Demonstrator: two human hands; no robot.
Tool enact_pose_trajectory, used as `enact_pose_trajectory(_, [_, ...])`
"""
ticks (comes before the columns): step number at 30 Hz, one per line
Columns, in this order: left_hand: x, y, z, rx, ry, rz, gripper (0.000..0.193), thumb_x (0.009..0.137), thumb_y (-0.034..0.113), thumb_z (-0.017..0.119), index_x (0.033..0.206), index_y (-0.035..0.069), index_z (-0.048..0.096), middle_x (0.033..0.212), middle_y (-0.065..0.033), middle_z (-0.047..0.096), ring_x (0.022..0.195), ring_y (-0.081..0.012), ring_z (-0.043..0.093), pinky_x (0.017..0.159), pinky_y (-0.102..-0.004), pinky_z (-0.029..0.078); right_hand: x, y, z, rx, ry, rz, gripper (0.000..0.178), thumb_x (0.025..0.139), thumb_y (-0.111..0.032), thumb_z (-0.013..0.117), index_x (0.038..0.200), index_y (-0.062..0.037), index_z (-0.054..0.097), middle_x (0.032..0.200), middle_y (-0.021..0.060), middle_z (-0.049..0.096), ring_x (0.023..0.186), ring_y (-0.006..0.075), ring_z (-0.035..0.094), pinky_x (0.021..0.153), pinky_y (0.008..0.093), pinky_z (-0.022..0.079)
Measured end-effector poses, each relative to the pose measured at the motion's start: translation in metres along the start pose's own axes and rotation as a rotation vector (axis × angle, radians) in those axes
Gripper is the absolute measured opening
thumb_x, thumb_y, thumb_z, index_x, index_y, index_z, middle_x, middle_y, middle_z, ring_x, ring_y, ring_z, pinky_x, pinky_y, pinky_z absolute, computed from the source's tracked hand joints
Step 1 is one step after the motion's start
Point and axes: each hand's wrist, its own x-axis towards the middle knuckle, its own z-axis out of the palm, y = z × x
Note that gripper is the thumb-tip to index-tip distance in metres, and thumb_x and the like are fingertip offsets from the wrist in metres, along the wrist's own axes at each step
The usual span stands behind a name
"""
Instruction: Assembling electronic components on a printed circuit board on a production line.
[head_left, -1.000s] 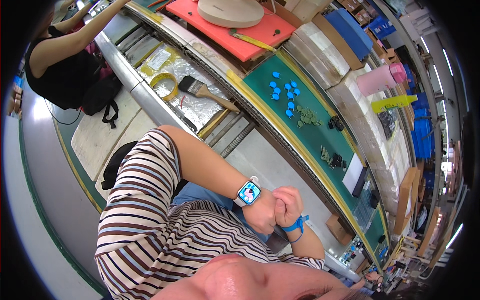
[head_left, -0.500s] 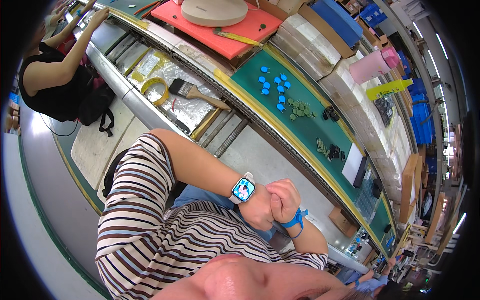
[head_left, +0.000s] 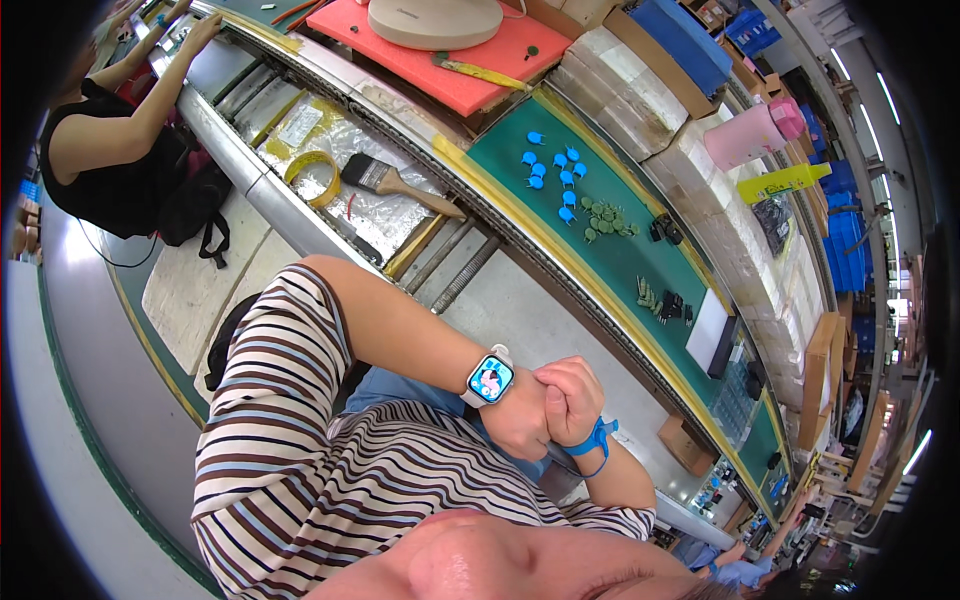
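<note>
My left hand (head_left: 516,421), with a white smartwatch (head_left: 490,379) on its wrist, is closed and rests in front of my body. Pressed against it is my right hand (head_left: 573,400), its fingers curled and a blue band (head_left: 597,437) round its wrist. Whatever may lie inside either hand is hidden. Beyond the hands runs a workbench line with a green mat (head_left: 505,150). On that mat are several blue disc-shaped parts (head_left: 567,178), a cluster of dark green discs (head_left: 606,219) and small black parts (head_left: 666,230). Neither hand touches them.
A paintbrush (head_left: 395,185) and a yellow tape roll (head_left: 313,180) lie on a plastic-covered tray. A red foam board (head_left: 440,80) carries a round beige device (head_left: 435,22). A pink bottle (head_left: 745,137) stands at the right. Another person (head_left: 110,140) works at the upper left.
My hands stay pressed together in the same place. The bench and its parts have shifted very slightly to the right in the view.
</note>
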Motion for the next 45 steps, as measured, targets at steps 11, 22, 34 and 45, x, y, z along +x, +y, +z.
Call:
enact_pose_trajectory(11, [0.0002, -0.0016, 0.0024, 0.021, 0.001, 0.004, 0.027, 0.077, 0.022, 0.056, 0.055, 0.01, 0.049, 0.052, -0.006, 0.054, 0.047, -0.0242, 0.054, 0.043, -0.0357, 0.043, 0.0009, 0.0012, 0.0, 0.0, -0.01, -0.003, 0.011, 0.08, -0.003, 0.052, 0.088, 0.0016, 0.057, 0.077, 0.0147, 0.06, 0.064, 0.0293, 0.056, 0.057, 0.0354, 0.047])
enact_pose_trajectory(22, [0.0048, -0.001, 0.0042, 0.036, -0.025, 0.029, 0.024, 0.077, 0.02, 0.055, 0.057, 0.01, 0.048, 0.053, -0.0064, 0.054, 0.048, -0.024, 0.054, 0.044, -0.0343, 0.043, -0.008, 0.0004, -0.0015, -0.004, -0.009, 0.034, 0.012, 0.082, -0.004, 0.049, 0.087, 0.0019, 0.057, 0.078, 0.0152, 0.059, 0.066, 0.0292, 0.055, 0.06, 0.0356, 0.047])
enact_pose_trajectory(34, [0.001, -0.003, 0.006, 0.002, -0.037, -0.007, 0.027, 0.078, 0.024, 0.056, 0.056, 0.009, 0.052, 0.053, -0.0084, 0.056, 0.048, -0.0281, 0.055, 0.044, -0.0399, 0.044, -0.0033, 0.0014, 0.0029, -0.012, -0.009, 0.054, 0.017, 0.087, -0.011, 0.044, 0.087, 0.0018, 0.055, 0.076, 0.0141, 0.058, 0.067, 0.0243, 0.053, 0.06, 0.0329, 0.044])
enact_pose_trajectory(45, [0.0015, -0.0025, 0.0035, 0.028, -0.031, 0.033, 0.023, 0.077, 0.02, 0.054, 0.057, 0.01, 0.049, 0.053, -0.007, 0.055, 0.048, -0.0247, 0.055, 0.044, -0.0353, 0.044, -0.0054, 0.0008, 0.0005, 0.004, -0.015, 0.054, 0.013, 0.084, -0.007, 0.048, 0.089, 0.0014, 0.056, 0.079, 0.0142, 0.059, 0.066, 0.0278, 0.055, 0.061, 0.0357, 0.047])
